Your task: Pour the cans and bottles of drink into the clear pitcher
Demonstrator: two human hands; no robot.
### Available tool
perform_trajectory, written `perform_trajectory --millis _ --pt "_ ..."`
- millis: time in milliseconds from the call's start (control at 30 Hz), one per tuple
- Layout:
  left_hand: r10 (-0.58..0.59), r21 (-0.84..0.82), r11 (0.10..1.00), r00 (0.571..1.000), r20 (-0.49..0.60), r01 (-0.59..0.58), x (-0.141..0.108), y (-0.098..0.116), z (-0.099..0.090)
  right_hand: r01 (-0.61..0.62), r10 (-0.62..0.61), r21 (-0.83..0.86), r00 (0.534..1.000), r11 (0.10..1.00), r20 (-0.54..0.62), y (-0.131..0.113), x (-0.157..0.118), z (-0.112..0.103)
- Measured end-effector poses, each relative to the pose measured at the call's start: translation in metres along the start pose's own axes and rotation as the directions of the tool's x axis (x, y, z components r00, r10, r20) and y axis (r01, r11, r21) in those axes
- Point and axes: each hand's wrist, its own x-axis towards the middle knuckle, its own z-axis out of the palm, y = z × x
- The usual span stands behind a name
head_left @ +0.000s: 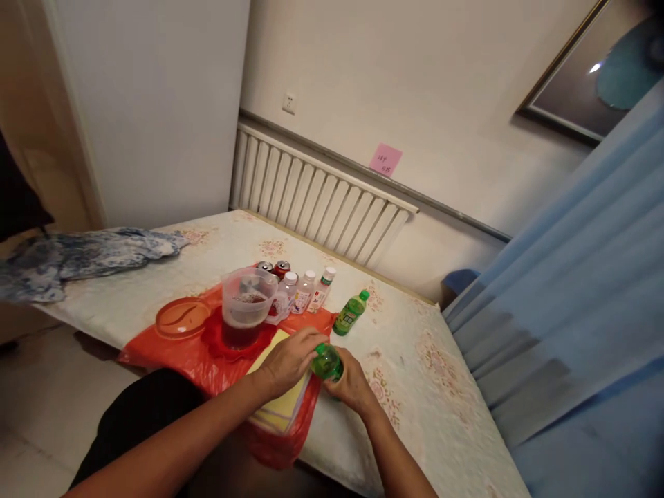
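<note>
Right hand (353, 382) wrapped around green bottle (330, 365), clamped on body. Fingers of left hand (290, 361) at cap end; pinch or mere touch, I can't tell. I'd judge steady right hold best, no squeezing, left working in line with cap. Cap end points up-left in view; long axis runs down-right into right palm, base hidden. Bottle beside yellow sheet (286, 409); second green bottle (350, 316) standing beyond.
</note>
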Motion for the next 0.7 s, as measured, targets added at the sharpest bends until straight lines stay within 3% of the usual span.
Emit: perform_trajectory --millis 133,333,433,567,633,700 --pt "0.004 0.063 0.998 0.999 0.048 -0.007 -0.012 0.002 -0.013 0.026 -0.027 0.014 0.999 1.0 0.046 -0.017 0.005 0.001" --pt "-0.169 0.25 0.953 0.985 -0.039 0.174 -0.022 0.005 -0.025 0.073 -0.073 0.005 0.994 0.997 0.078 -0.034 0.017 0.006" --pt "-0.28 0.335 0.893 0.954 -0.11 0.301 -0.026 0.008 -0.032 0.115 -0.116 0.009 0.989 0.993 0.097 -0.04 0.024 0.01" --pt "-0.442 0.357 0.805 0.88 -0.173 0.474 -0.03 0.011 -0.042 0.149 -0.148 0.005 0.979 0.989 0.142 -0.05 0.035 0.014" --pt "-0.481 0.34 0.786 0.856 -0.189 0.517 -0.033 0.01 -0.045 0.156 -0.154 -0.001 0.975 0.988 0.161 -0.055 0.04 0.015" --pt "-0.454 0.285 0.818 0.865 -0.212 0.499 -0.036 0.006 -0.047 0.155 -0.152 -0.003 0.973 0.988 0.174 -0.058 0.044 0.017"
